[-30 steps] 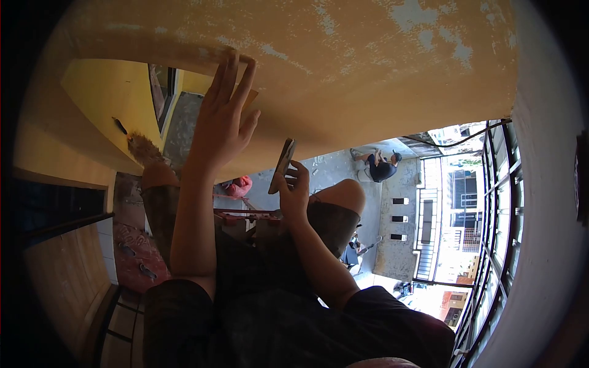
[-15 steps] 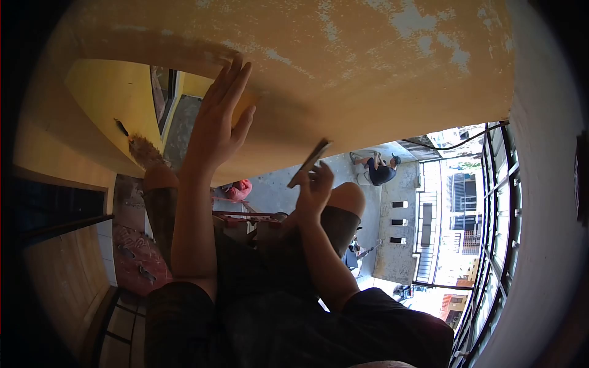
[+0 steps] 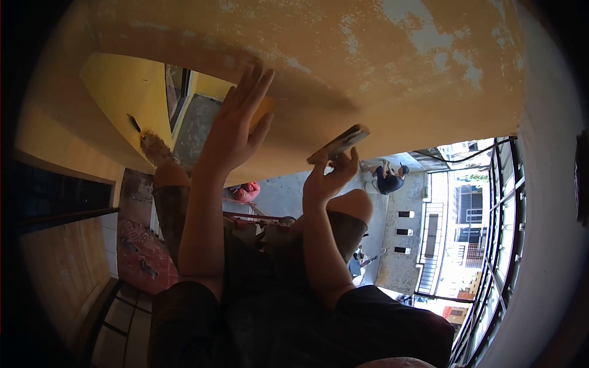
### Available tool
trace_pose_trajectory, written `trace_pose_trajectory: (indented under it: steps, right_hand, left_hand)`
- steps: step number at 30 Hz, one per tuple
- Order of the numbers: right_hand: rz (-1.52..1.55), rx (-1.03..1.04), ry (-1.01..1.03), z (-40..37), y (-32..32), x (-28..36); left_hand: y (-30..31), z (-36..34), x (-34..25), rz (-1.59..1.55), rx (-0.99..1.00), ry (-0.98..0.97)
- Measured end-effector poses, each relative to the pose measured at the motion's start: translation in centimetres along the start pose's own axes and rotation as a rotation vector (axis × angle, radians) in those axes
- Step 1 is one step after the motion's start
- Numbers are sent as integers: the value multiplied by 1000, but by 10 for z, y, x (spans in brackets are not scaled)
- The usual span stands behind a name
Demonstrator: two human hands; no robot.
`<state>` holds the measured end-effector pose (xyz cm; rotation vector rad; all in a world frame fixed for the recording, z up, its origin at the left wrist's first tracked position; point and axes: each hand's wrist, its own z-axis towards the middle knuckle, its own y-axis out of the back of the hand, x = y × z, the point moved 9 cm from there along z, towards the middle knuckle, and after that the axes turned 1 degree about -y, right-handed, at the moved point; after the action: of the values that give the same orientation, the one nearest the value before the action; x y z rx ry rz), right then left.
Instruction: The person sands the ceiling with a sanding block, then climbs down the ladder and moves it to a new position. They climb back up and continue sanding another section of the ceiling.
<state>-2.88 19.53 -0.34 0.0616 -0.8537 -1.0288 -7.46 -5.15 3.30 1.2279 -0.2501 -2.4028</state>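
The yellow-orange wall (image 3: 392, 92) in front of me has worn pale patches. My left hand (image 3: 236, 126) rests along it with fingers stretched out and thumb apart, holding nothing. A flat, narrow rectangular tool (image 3: 338, 143) with a dark edge and a paler face is gripped in my right hand (image 3: 331, 178). The tool lies close against the wall's lower part, its shadow falling just above it. Its exact kind does not show clearly. Both my bare knees are spread below, above a red metal frame (image 3: 257, 218).
A brush-like bundle of brown bristles (image 3: 155, 149) with a dark handle is at the left. Far below, a person (image 3: 389, 179) sits on the paved ground near a red bag (image 3: 247, 192). Dark metal bars (image 3: 491, 245) line the right, and a dark cable (image 3: 466, 159) hangs there.
My right hand has moved up and to the right in view with the flat tool, which is now tilted more flatly. The whole view has shifted slightly; my left hand stays spread at the wall.
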Motion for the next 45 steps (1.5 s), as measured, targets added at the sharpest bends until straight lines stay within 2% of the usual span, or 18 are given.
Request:
trace_pose_trajectory:
  steps: [4, 8, 10, 15, 18, 21, 23, 25, 27, 30, 32, 34, 36, 38, 40, 41, 44, 45]
  right_hand:
    - [120, -46, -47, -10, -5, -13]
    - [-49, -81, 82, 11, -8, 0]
    - [25, -143, 120, 29, -9, 5]
    - [-158, -329, 224, 86, 3, 47]
    - [-231, -292, 274, 77, -1, 44]
    - [-165, -224, 362, 54, -11, 30]
    - [-160, -280, 352, 70, -2, 29]
    - [-220, -321, 368, 94, 13, 57]
    - [-254, -309, 359, 94, 16, 59]
    - [-219, -288, 405, 81, 8, 48]
    - [-139, -234, 392, 82, 6, 42]
    - [-138, -222, 357, 97, 12, 63]
    - [-142, -258, 268, 111, 18, 69]
    - [-135, -253, 281, 97, 16, 56]
    - [-192, -193, 410, 79, 1, 50]
    - [-75, -194, 361, 81, 1, 42]
    - [-160, -223, 253, 101, 9, 69]
    - [-94, -235, 252, 103, 10, 70]
  left_hand:
    - [-4, -1, 1, -22, 8, -17]
    - [-7, -2, 4, -15, 7, -21]
    - [-6, -1, 5, -5, 1, -25]
    - [-8, -1, 8, -17, -12, -62]
    - [-8, 1, 7, -3, 5, -48]
    - [-8, 0, 10, -4, 17, -55]
    - [-5, 5, 11, 10, 4, -79]
    - [-17, -2, 6, -19, 41, -78]
    - [-22, -1, 8, 82, 25, -42]
    - [-30, 0, 9, 29, 9, -52]
    - [-29, 4, 7, 28, -17, -47]
    - [-36, -2, 5, -4, -6, -4]
    - [-34, 1, 6, 12, 18, 37]
    - [-36, 0, 7, 7, 14, 17]
    - [-36, 4, 8, 15, 3, -8]
    - [-38, 4, 7, 32, -1, -3]
    - [-40, -1, 5, 59, 34, 34]
    - [-38, 2, 5, 80, 26, 29]
